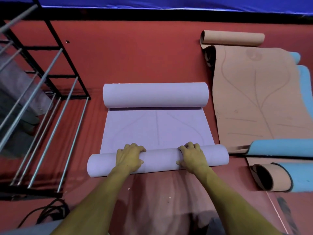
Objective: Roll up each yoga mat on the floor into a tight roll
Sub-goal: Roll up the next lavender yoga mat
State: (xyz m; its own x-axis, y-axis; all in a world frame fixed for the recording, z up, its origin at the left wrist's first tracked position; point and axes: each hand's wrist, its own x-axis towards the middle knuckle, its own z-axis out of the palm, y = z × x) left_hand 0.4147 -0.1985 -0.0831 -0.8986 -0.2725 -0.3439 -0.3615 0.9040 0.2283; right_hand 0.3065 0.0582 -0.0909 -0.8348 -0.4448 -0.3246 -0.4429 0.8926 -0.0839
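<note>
- Both hands grip the near roll of a lavender yoga mat: the left hand sits left of the roll's middle and the right hand right of it, fingers curled over the top of the roll and thumbs pressed against its near side.
- Bare forearms reach in from the bottom edge of the view to the roll, which lies crosswise on the red floor in front of the person.
- Beyond the hands a flat stretch of the lavender mat, faintly marked with curved lines, runs to a second, thicker roll at the mat's far end.
- Just beside the lavender mat on the right lies a tan yoga mat with drawn curved lines, flat for most of its length and curled into a roll at its far end.
- A blue mat shows from under the tan mat's right edge; near the right edge of the floor its blue side curls over at the near end, beside a loose tan-faced curl.
- A black metal rack with silver rods stands on the left side of the floor, well apart from the lavender mat.
- Dark cables lie at the floor's near left corner.
- A blue sheet runs along the far edge of the floor.
</note>
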